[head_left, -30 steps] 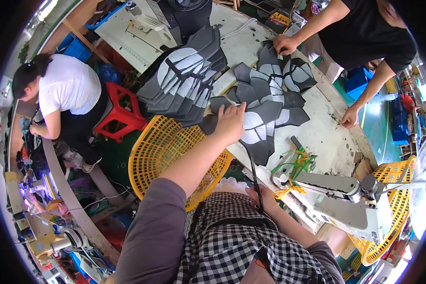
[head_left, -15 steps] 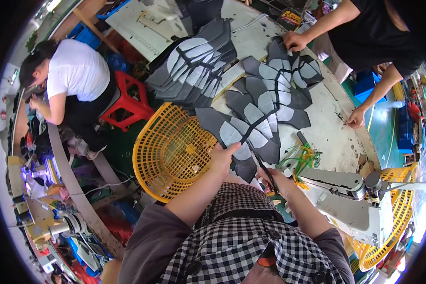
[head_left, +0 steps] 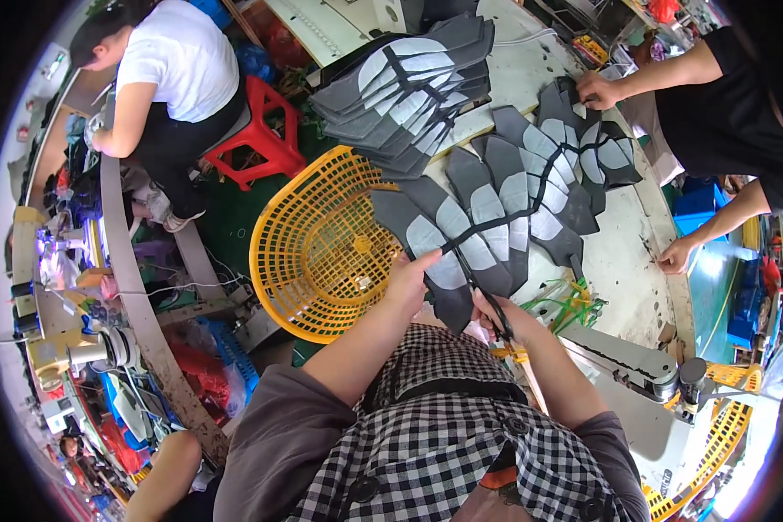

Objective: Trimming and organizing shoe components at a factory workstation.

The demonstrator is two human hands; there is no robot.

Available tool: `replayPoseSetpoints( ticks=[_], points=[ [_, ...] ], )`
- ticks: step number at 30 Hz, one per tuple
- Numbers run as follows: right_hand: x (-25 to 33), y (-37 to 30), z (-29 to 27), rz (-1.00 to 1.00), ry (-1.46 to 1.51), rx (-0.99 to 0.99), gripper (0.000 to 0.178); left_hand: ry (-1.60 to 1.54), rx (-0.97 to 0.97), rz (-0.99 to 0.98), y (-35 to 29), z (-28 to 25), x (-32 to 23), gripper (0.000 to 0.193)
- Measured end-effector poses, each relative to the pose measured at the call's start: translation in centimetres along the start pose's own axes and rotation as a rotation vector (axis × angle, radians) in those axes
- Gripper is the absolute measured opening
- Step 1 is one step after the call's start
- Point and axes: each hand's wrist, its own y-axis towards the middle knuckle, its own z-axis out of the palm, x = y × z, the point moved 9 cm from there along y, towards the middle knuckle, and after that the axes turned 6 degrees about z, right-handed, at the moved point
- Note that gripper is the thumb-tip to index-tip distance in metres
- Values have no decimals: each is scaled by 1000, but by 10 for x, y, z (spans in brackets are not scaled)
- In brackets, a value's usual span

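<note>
My left hand [head_left: 406, 285] pinches the near end of a chain of dark grey cut pieces, its thumb on a piece with a silver-grey patch [head_left: 446, 271]. A black strip [head_left: 496, 222] runs across the patches and joins the pieces, which spread away over the white table. In my right hand [head_left: 515, 324] is a pair of black-handled scissors [head_left: 498, 311], its fingers wrapped round the handles. The blades reach up toward the black strip beside my left thumb; whether they touch it I cannot tell. More such pieces lie in a fanned stack [head_left: 409, 96] farther back.
A yellow plastic basket [head_left: 274, 252] stands left of my hands. A sewing machine [head_left: 622, 357] and green and yellow ties [head_left: 574, 304] are at right. Across the table, a co-worker's hand [head_left: 596, 90] touches the chain's far end. Another person sits on a red stool [head_left: 270, 143].
The view has shifted, so the table and stack sit farther right and higher. The chain's near pieces are more stretched out and fanned. Both my hands keep their holds.
</note>
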Motion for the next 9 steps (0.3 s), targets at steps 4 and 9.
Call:
replayPoseSetpoints(
  ticks=[4,9],
  points=[
    [14,-7,-9,-15,-22,-15,65,-27,18,-77,2,1,10,33],
    [16,-7,-35,-161,-171,-246,64,-78,155,-163,-8,11,21,49]
  ],
)
